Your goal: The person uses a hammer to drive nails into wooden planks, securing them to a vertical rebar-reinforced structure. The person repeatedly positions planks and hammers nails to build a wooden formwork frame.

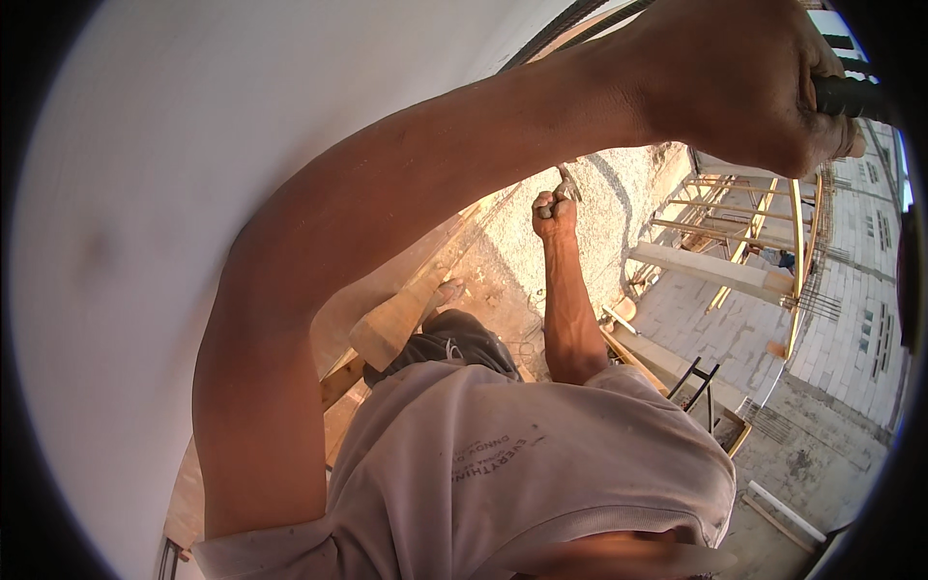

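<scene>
Head view: both hands clenched high above a building site.
Left hand [744, 82] grips a dark ridged bar [851, 97] at upper right; right hand [554, 211] closes on a small metal tool [566, 182] near the rough concrete wall [619, 203].

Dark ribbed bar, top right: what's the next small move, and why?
Probably raise the right hand toward the dark ribbed steel bar. That hand is closed on a small grey metal tool, low and well apart from the bar, while the left hand grips the bar in a full fist.
</scene>
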Tool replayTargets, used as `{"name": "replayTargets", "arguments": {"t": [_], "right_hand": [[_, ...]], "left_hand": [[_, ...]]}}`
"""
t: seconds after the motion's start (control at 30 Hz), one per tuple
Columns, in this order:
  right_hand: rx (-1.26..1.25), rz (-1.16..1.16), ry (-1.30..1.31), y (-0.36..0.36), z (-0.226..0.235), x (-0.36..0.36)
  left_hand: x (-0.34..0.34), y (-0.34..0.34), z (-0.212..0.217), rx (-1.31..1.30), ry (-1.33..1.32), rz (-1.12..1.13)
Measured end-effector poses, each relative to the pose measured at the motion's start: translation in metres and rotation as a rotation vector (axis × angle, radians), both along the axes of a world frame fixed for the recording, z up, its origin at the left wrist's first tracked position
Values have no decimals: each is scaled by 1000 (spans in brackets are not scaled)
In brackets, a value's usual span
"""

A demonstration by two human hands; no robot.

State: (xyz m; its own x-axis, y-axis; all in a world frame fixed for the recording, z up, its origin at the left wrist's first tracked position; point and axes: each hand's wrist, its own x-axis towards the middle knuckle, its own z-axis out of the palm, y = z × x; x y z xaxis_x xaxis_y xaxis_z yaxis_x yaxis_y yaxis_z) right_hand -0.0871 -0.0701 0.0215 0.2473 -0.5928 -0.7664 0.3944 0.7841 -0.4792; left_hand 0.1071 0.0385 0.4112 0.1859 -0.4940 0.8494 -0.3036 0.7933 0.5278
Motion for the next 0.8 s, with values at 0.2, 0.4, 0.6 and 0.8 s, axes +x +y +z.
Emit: {"name": "replayTargets", "arguments": {"t": [0.2, 0.4, 0.6, 0.8], "right_hand": [[44, 277, -57, -6, 6, -5], [-23, 61, 38, -8, 11, -4], [32, 287, -9, -19, 17, -6], [-55, 11, 15, -7, 25, -2]], "left_hand": [[-2, -5, -6, -334, -18, 189], [-6, -9, -9, -105, 34, 49], [-7, -16, -13, -287, 54, 46], [-3, -6, -4, -147, 54, 23]]}}
